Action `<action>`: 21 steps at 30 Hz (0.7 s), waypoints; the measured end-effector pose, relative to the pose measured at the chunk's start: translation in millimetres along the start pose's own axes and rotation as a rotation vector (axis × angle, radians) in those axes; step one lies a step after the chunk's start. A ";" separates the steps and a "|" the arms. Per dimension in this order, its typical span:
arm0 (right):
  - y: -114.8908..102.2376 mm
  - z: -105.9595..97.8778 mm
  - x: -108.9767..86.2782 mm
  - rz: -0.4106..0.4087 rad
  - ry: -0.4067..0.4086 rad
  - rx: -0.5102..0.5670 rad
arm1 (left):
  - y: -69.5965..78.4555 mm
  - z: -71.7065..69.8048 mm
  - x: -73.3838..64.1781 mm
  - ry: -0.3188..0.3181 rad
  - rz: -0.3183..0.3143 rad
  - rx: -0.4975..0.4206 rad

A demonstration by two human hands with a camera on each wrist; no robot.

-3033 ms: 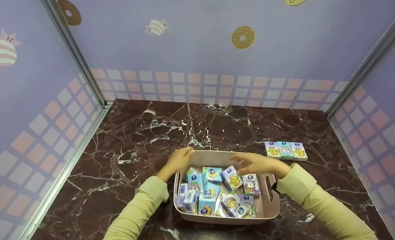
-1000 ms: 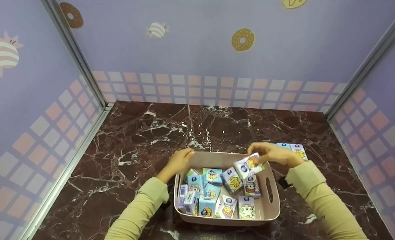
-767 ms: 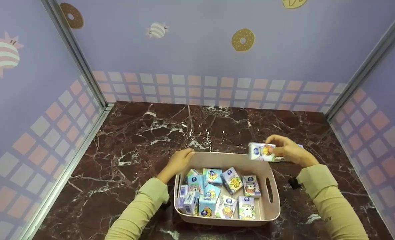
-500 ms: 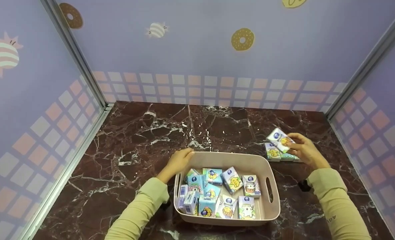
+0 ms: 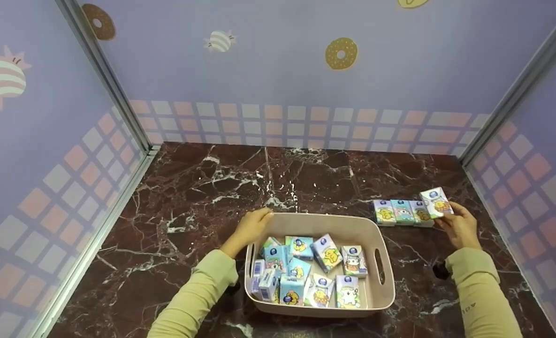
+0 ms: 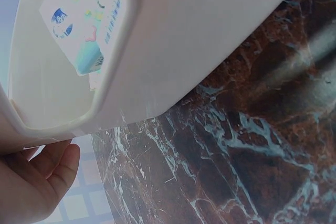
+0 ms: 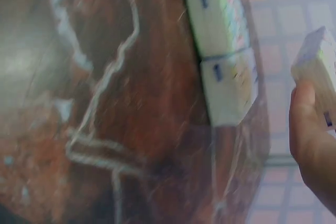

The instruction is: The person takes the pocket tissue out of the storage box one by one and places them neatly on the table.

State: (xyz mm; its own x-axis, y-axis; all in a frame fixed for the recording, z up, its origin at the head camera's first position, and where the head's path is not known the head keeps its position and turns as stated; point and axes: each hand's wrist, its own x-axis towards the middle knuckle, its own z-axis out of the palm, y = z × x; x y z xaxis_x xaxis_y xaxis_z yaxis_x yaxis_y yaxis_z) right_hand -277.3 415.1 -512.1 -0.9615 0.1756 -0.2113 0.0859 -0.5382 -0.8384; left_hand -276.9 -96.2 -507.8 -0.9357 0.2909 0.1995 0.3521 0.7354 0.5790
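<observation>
My right hand pinches a white tissue pack with a cartoon print, held up at the right end of a row of three packs on the table. In the right wrist view the thumb lies along the side of the held pack, apart from the row. At its back left corner, my left hand grips the rim of a beige plastic basket. The left wrist view shows curled fingers by the basket wall. Several tissue packs lie inside the basket.
The basket stands on a dark red marbled tabletop with white veins. Purple panels enclose it at the back and both sides. A metal strip runs along the left edge.
My right hand took a tissue pack out of the basket and carried it right, past the row, turning it more upright. The left hand has stayed on the basket's rim.
</observation>
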 end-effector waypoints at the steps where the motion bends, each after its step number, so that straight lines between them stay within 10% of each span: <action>1: -0.2 -2.3 -0.8 0.003 0.038 -0.008 | 0.2 -0.3 0.1 -0.002 -0.003 -0.002; 10: 6.6 -18.1 -3.6 0.063 0.354 -0.077 | -0.2 0.1 0.4 0.006 0.003 0.005; 21: 20.8 -25.9 -0.8 0.131 0.475 -0.329 | 1.3 -0.8 0.2 -0.001 -0.013 0.003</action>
State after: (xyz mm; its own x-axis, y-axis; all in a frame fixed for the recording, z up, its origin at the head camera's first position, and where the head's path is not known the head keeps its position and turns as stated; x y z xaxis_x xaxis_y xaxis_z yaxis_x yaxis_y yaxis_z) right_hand -268.0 425.2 -542.5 -0.7218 0.5157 -0.4616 0.3455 -0.3094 -0.8859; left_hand -276.7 -95.7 -506.3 -0.9402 0.2820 0.1913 0.3401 0.7410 0.5790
